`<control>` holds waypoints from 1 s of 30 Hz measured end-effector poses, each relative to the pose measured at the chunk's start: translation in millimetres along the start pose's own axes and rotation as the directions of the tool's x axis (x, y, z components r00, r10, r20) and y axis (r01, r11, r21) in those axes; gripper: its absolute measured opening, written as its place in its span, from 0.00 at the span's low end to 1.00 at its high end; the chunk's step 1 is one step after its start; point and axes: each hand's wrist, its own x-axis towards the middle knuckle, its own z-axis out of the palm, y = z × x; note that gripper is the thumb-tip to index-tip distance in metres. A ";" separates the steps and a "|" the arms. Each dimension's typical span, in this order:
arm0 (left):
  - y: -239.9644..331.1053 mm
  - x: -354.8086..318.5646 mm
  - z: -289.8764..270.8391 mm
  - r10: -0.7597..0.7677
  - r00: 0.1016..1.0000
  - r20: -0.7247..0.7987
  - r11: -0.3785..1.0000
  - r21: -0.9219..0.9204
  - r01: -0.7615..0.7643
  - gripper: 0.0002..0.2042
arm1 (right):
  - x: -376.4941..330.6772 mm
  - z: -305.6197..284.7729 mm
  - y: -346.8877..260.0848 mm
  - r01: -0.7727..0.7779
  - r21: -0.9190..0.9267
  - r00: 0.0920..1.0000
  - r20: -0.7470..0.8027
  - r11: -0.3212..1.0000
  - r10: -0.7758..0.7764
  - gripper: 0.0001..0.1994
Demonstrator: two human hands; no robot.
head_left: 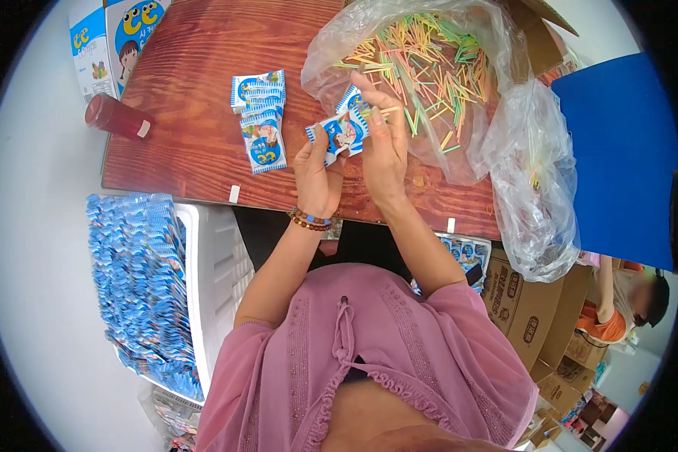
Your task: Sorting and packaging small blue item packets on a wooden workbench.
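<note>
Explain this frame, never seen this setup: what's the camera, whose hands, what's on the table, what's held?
There is no machine here. One fisheye camera on the person's head looks down, so straight edges bend. The left hand and right hand together hold a small blue and white packet; the right fingers also pinch a thin stick. On the wooden table lie a stack of the same packets, a clear bag of coloured sticks and a red cylinder. At left, a white crate holds many blue packets.
</note>
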 end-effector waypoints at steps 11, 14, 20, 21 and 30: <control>7.8 5.6 -19.0 -0.054 0.993 0.108 0.963 -0.259 0.080 0.16 | 6.3 -3.7 -5.3 -0.139 -0.002 0.987 0.082 0.990 0.139 0.18; 11.6 8.3 -22.7 -0.020 0.995 0.097 0.966 -0.253 0.044 0.17 | -5.3 1.4 -0.2 -0.202 -0.367 0.960 0.110 0.908 0.258 0.15; 40.9 -3.2 -27.6 0.166 0.982 0.095 0.982 -0.106 -0.156 0.13 | -0.6 1.9 14.9 -0.276 -0.369 0.877 0.281 0.888 0.390 0.09; 45.6 -5.0 -42.6 0.180 0.981 0.067 0.981 0.060 -0.184 0.11 | 2.7 0.1 19.4 -0.278 -0.362 0.875 0.287 0.890 0.390 0.09; 92.0 -20.1 -97.4 0.560 0.790 0.249 -0.141 0.969 -0.205 0.05 | 11.8 38.3 86.8 -0.025 -0.703 0.805 0.408 0.711 0.431 0.12</control>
